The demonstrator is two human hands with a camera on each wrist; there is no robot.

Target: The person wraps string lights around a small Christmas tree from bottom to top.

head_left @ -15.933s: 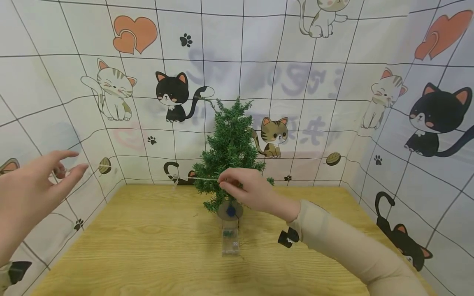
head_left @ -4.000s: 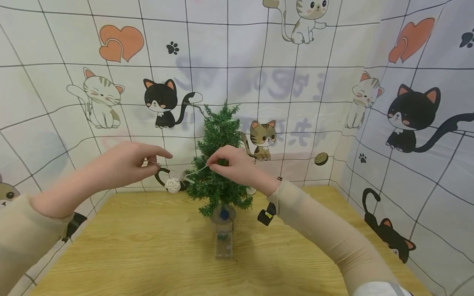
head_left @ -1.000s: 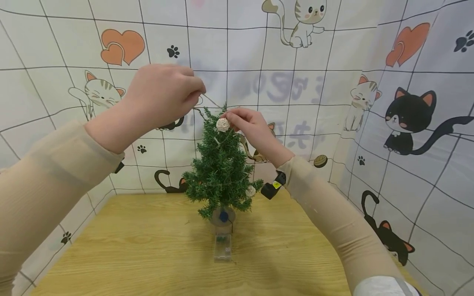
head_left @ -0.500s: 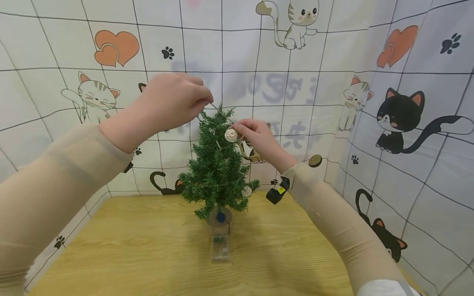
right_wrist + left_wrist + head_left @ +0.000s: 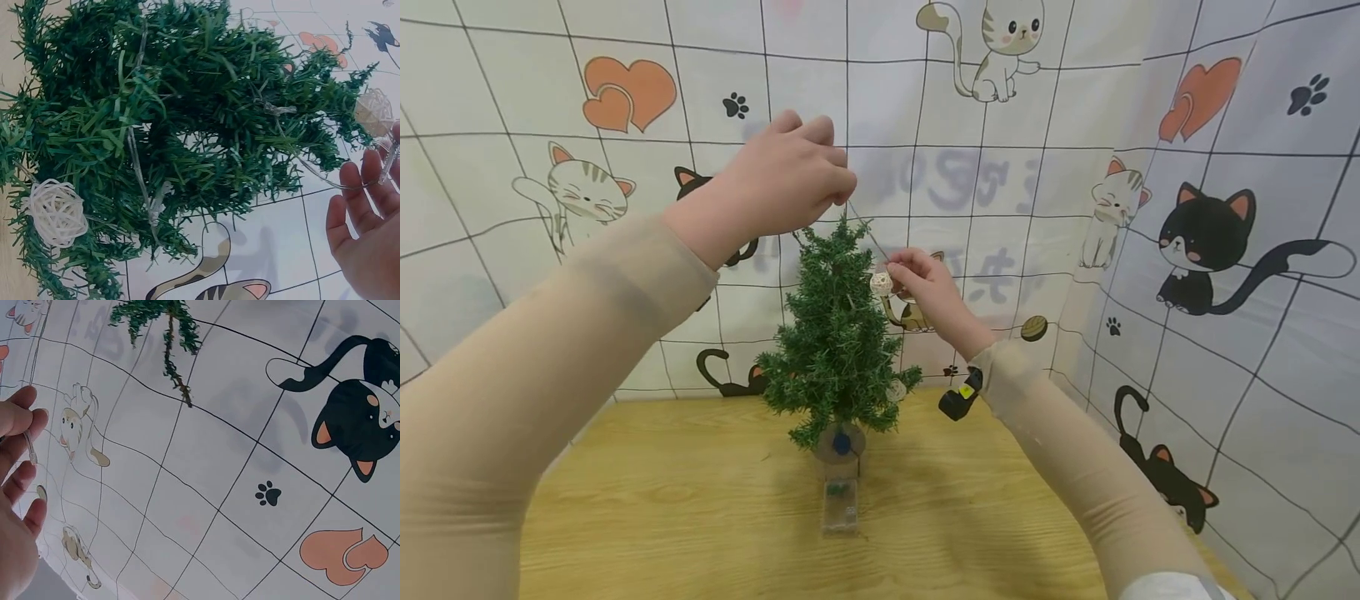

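A small green artificial Christmas tree (image 5: 835, 333) stands on the table with a string-light wire wound round it. Above its top, my left hand (image 5: 786, 179) pinches the thin light wire (image 5: 871, 237), which also shows between thumb and finger of the left hand (image 5: 22, 437) in the left wrist view. Right of the upper branches, my right hand (image 5: 928, 292) pinches the string close to a white woven ball light (image 5: 882, 284). In the right wrist view, the wire trails from the branches to the right hand (image 5: 369, 219); another woven ball (image 5: 57, 212) hangs among the lower branches.
At the tree's foot are a round base (image 5: 823, 450) with a blue part and a clear plastic box (image 5: 840, 510) in front of it. A wooden table (image 5: 970, 508) lies below. Cat-print cloth (image 5: 985, 192) encloses the back and sides.
Both hands have risen from beside the lower branches to the treetop. In the last second the left hand moved right across the top, and the right hand carried the ball right and down.
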